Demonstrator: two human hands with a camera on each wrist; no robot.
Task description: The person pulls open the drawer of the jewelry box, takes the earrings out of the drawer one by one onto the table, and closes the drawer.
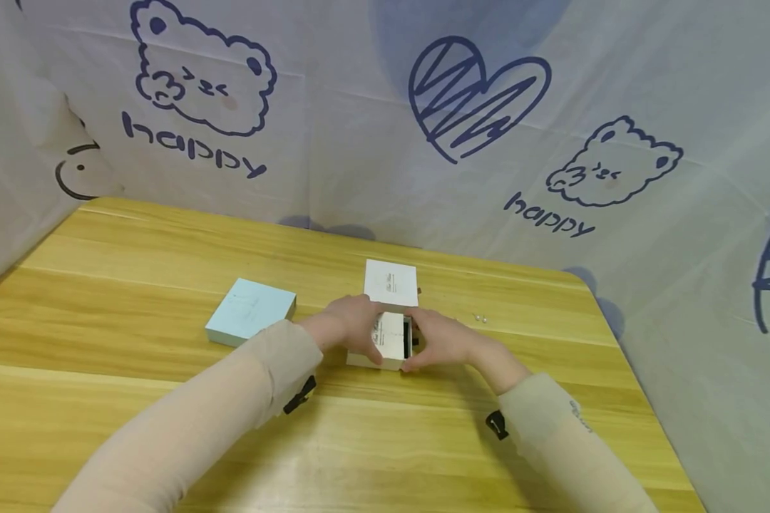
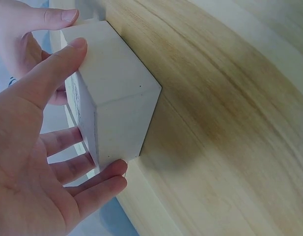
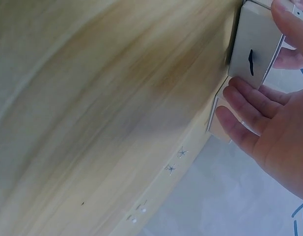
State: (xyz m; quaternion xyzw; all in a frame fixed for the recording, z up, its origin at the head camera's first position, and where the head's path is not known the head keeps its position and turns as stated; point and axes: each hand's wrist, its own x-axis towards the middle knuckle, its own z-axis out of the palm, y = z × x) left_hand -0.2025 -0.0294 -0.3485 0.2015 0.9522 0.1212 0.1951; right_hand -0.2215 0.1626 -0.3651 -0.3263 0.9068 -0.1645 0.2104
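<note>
A small white drawer-style box (image 1: 391, 345) with print on its top lies on the table, its inner drawer slid partly out on the right and showing a dark inside. My left hand (image 1: 353, 328) grips its left part, thumb (image 2: 75, 49) on the near side and fingers round the far side and end. My right hand (image 1: 445, 338) holds the drawer end between thumb and fingers. In the right wrist view a dark ribbon tab (image 3: 251, 62) shows on the drawer's front (image 3: 254, 42). Directly behind stands a second white printed box (image 1: 391, 279).
A pale blue box (image 1: 250, 310) sits on the wooden table (image 1: 385, 442) to the left. Small earrings (image 1: 480, 318) lie on the right; the right wrist view shows star-shaped ones (image 3: 182, 151) and pearl-like ones (image 3: 134, 220). A printed curtain (image 1: 359, 142) hangs behind the table.
</note>
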